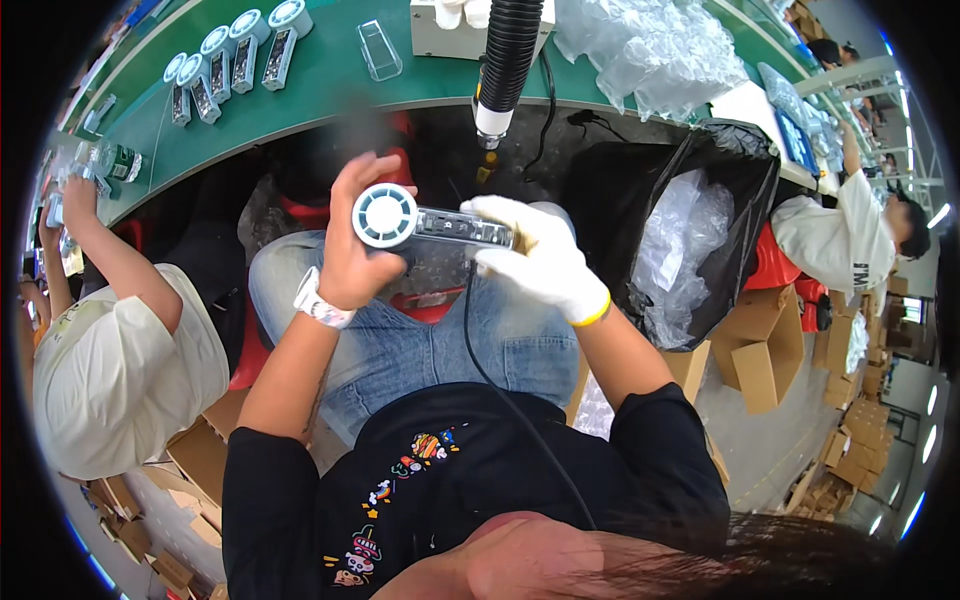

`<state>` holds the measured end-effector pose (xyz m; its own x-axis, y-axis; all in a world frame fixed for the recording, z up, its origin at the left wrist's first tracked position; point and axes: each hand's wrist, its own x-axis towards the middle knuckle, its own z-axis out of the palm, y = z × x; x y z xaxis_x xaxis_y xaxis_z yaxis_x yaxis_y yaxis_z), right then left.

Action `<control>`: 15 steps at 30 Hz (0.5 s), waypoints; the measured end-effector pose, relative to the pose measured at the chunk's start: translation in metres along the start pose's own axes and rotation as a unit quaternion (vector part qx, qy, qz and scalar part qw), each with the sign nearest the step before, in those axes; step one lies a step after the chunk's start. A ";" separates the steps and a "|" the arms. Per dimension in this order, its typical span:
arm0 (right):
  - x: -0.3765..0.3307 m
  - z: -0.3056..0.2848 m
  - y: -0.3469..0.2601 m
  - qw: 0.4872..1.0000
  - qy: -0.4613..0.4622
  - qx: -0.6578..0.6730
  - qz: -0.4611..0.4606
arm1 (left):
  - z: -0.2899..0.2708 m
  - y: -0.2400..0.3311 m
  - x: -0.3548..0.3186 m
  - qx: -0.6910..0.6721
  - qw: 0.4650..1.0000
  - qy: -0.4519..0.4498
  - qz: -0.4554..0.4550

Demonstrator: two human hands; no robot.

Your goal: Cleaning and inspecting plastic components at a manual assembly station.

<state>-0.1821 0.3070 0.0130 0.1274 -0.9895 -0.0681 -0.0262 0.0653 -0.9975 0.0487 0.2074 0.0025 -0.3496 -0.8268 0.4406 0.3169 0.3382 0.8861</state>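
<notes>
Above my lap is a handheld fan with a light-blue round vented head and a clear handle showing dark circuit parts inside. My bare left hand is closed around the head's left side, thumb below it. A white glove with a yellow cuff covers my right hand, whose fingers pinch the handle's far end from above and below. The fan lies nearly level between both hands. At the back left of the green bench, several similar fans stand in a row. A clear plastic case lies to their right.
A black flexible hose hangs over the bench edge in front of a pale box. Clear plastic bags are piled at back right. A black bin bag stands right of my knees. Co-workers sit on both sides; cardboard boxes lie behind.
</notes>
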 end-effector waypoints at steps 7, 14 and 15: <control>-0.010 0.020 0.007 0.947 0.052 -0.240 -0.205 | -0.028 0.026 -0.003 0.056 0.950 -0.138 -0.275; -0.022 0.046 -0.008 0.885 -0.167 -0.435 0.013 | 0.003 0.055 -0.056 0.088 0.912 -0.157 -0.369; -0.030 0.053 -0.004 0.884 -0.160 -0.438 0.013 | 0.006 0.056 -0.066 0.087 0.913 -0.163 -0.365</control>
<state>-0.1332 0.3433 0.0180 0.3864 -0.8926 -0.2321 -0.7736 -0.1767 -0.6085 0.0840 0.2839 0.0244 -0.6637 -0.6927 -0.2821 -0.2405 -0.1595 0.9575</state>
